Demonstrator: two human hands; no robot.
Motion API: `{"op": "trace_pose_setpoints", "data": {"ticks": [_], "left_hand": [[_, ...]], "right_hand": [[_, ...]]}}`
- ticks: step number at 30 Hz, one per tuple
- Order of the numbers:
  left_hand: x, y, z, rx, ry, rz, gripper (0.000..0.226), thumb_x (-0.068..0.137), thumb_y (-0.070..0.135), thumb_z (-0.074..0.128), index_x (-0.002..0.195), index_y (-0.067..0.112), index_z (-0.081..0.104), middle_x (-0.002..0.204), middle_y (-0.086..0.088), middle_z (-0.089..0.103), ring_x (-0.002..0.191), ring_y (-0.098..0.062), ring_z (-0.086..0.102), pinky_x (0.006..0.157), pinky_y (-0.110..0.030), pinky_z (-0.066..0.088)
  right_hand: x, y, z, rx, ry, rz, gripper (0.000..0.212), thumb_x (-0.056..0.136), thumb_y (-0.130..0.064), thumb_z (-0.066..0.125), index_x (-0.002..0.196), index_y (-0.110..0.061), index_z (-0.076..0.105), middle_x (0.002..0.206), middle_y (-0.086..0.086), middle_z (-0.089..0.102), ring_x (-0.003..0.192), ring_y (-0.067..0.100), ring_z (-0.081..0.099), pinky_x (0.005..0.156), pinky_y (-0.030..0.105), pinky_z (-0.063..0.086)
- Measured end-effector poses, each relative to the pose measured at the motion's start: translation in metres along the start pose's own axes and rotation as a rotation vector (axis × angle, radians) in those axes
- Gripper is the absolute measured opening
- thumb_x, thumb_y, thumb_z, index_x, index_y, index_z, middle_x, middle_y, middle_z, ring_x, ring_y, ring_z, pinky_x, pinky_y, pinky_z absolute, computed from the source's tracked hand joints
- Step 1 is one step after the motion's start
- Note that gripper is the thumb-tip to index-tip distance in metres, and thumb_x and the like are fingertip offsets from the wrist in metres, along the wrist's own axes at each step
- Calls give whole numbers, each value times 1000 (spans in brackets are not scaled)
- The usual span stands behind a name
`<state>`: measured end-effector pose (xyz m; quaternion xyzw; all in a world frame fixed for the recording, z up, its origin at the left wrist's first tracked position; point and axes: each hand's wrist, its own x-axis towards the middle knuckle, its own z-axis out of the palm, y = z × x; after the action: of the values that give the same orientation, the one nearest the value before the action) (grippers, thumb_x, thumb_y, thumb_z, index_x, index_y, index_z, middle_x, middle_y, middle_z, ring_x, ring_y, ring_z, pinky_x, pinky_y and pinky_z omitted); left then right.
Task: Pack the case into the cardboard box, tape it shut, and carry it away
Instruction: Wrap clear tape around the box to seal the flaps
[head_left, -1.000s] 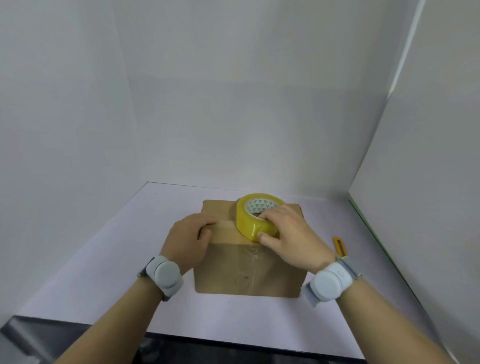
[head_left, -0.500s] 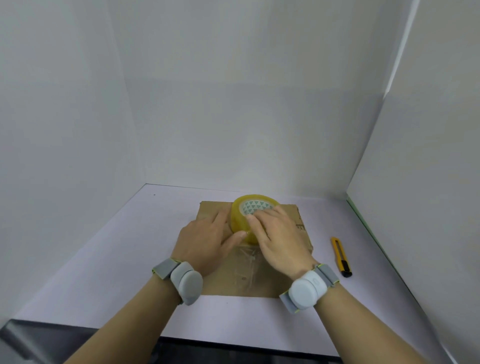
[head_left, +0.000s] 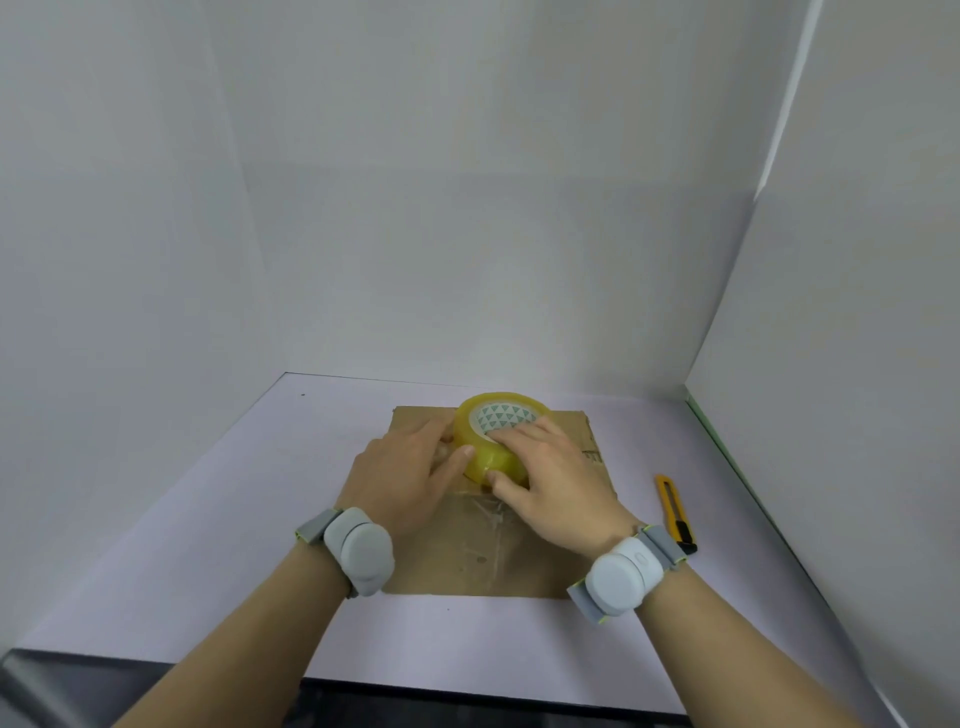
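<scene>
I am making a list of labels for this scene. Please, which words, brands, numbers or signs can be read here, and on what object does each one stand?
No text can be read.
Cardboard box: dark printed marks near its right edge, too small and blurred to read.
Tape roll: the core shows only a pattern of green triangles, no letters.
Utility knife: no marking visible.

The cardboard box lies flat in the middle of the surface. The tape roll sits on the box's far part, with the left hand at its left side and the right hand over its near right side. The utility knife lies on the surface, right of the box and apart from it.
</scene>
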<state>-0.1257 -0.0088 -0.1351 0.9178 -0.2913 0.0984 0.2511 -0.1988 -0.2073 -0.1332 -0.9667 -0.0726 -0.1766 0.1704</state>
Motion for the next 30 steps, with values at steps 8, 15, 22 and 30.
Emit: {"op": "trace_pose_setpoints", "data": {"ticks": [8, 15, 22, 30], "left_hand": [[1, 2, 0, -97, 28, -22, 55, 89, 67, 31, 125, 38, 61, 106, 21, 72, 99, -11, 67, 87, -41, 56], [0, 8, 4, -69, 45, -61, 42, 92, 61, 32, 106, 34, 62, 89, 17, 70, 85, -14, 64, 76, -42, 57], [-1, 14, 2, -64, 35, -93, 31, 97, 52, 39, 97, 30, 61, 82, 15, 67, 84, -18, 64, 77, -42, 55], [-4, 13, 4, -146, 69, -64, 46, 93, 54, 37, 125, 36, 65, 102, 17, 75, 94, -14, 69, 85, -39, 55]], "right_hand": [[-1, -2, 2, -9, 10, -3, 53, 102, -46, 55, 150, -23, 53, 143, -9, 59, 133, 12, 41, 112, 44, 42], [-1, -2, 4, 12, 34, -13, 51, 102, -40, 58, 148, -17, 56, 141, -4, 61, 130, 15, 44, 111, 40, 42], [-2, -2, 7, 22, 52, 3, 51, 102, -41, 58, 147, -16, 56, 138, -4, 62, 127, 14, 44, 111, 39, 42], [-5, -3, 7, 5, 65, 25, 54, 102, -47, 56, 149, -22, 54, 145, -6, 60, 134, 15, 43, 114, 37, 38]]}}
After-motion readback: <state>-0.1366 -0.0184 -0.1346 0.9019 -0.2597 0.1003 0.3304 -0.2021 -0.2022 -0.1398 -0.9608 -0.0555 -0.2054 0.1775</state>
